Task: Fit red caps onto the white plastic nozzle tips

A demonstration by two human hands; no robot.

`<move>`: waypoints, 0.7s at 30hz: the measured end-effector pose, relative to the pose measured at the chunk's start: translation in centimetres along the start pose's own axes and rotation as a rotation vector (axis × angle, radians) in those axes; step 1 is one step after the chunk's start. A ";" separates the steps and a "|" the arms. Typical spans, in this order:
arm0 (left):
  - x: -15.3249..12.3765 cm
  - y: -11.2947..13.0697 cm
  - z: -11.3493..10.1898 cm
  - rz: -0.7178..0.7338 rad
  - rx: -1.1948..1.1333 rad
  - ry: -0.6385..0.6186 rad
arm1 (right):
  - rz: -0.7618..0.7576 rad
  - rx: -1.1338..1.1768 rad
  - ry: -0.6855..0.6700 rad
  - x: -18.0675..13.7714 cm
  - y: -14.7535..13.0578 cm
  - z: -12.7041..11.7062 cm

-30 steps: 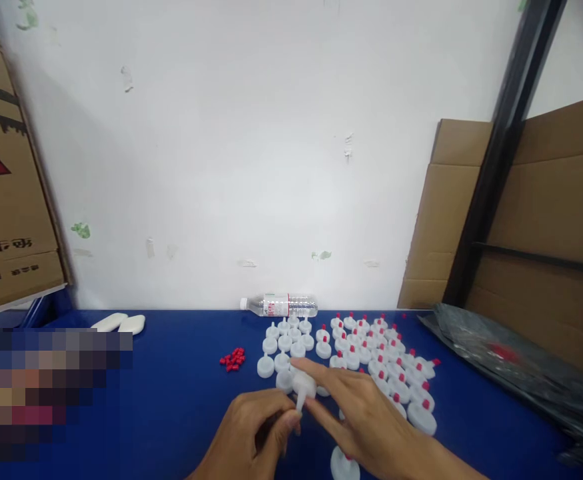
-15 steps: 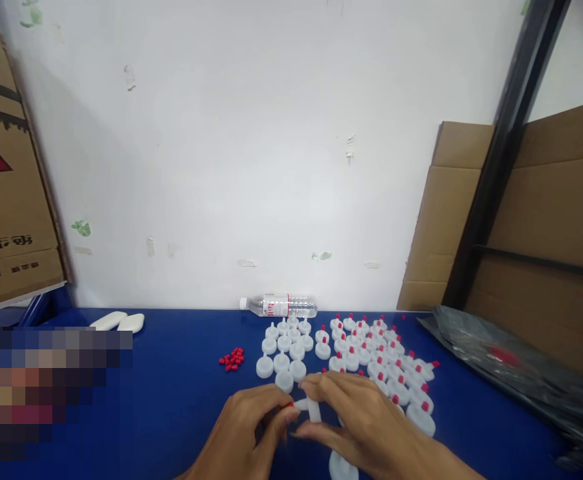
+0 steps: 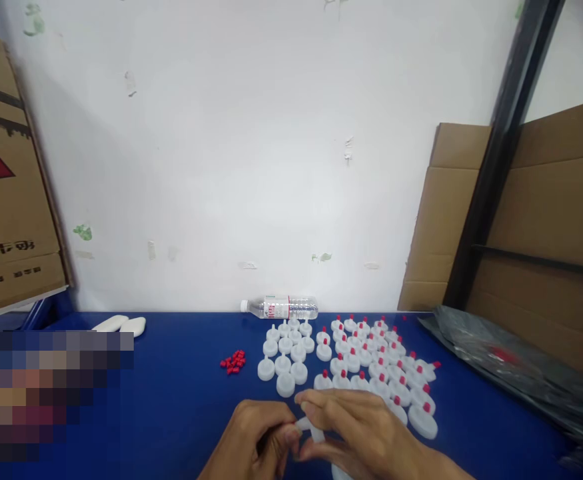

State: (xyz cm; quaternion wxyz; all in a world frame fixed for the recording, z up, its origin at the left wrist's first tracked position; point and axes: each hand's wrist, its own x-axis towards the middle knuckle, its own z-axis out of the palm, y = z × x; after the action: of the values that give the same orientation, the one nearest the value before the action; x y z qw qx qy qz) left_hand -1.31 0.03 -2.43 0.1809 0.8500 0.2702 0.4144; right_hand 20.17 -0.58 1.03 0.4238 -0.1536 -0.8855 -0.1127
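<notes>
Well in front of the bottle (image 3: 278, 307), the left hand (image 3: 254, 437) pinches the spout tip of a white lid (image 3: 317, 435), and the right hand's (image 3: 371, 423) fingers grip the lid's round base. Beyond the hands, red-tipped lids (image 3: 379, 377) spread to the bottle's right, red caps (image 3: 233, 363) lie in front of its neck, and all-white lids (image 3: 285, 345) stand just before it. Behind the bottle rises the wall (image 3: 271, 147).
</notes>
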 end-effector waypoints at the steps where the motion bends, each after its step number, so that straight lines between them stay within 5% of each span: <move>1: -0.1 -0.1 0.0 0.000 0.032 0.005 | -0.008 -0.003 -0.003 0.0 0.0 0.1; 6: 0.3 1.0 -0.4 0.015 0.140 0.008 | 0.013 0.008 0.000 -0.1 0.0 0.4; 11: 1.1 1.7 -2.3 -0.011 0.118 -0.028 | 0.258 0.048 -0.112 0.4 0.0 -0.1; 16: 1.8 -1.2 -5.9 -0.059 0.515 -0.169 | 0.513 0.022 -0.228 0.1 1.3 -1.1; 21: 2.5 -3.7 -9.5 -0.142 0.598 -0.244 | 0.592 -0.005 -0.201 -0.5 2.7 -1.5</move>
State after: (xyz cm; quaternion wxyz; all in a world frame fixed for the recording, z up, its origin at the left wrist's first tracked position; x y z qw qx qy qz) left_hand -8.76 5.22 2.72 -0.0172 0.8879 0.4149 0.1982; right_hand 22.50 1.39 1.76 0.3480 -0.4165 -0.8394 0.0291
